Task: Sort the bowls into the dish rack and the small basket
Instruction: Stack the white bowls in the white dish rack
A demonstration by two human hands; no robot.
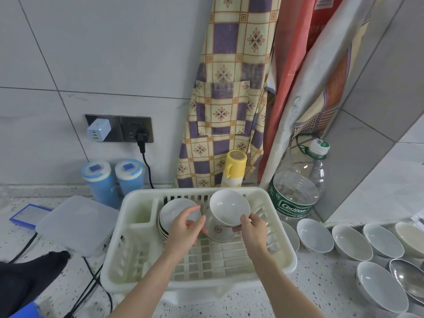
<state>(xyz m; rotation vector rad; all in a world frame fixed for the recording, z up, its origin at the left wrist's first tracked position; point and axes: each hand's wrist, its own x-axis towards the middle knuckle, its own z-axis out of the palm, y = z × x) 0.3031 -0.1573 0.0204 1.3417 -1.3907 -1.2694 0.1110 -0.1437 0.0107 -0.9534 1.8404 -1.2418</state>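
A white bowl [229, 207] is held by the right hand [252, 228] at its near rim, with the thumb laid over the edge and the fingers curled beneath; the grip is closed on it. The bowl is tilted, its opening turned toward the camera, and it is raised above the middle of the dish rack [128, 260]. Directly under it a second bowl [220, 231] with a small red mark on its side is leaned in the rack, and whether the two touch cannot be told. The left hand [185, 230] is placed just to the left, thumb and fingertips closed on the edge of the front dish of a stack of shallow dishes [176, 212] stood on edge in the rack's rear left part. The rack itself is set on a speckled worktop [316, 283]. To its right, a row of white bowls [351, 242] is laid out on the worktop, well apart from both hands, with another bowl [380, 285] and a metal bowl [408, 278] nearer the camera. Behind the rack a large clear water bottle [298, 193], a yellow spray can [234, 168] and two blue canisters [114, 177] are seen.
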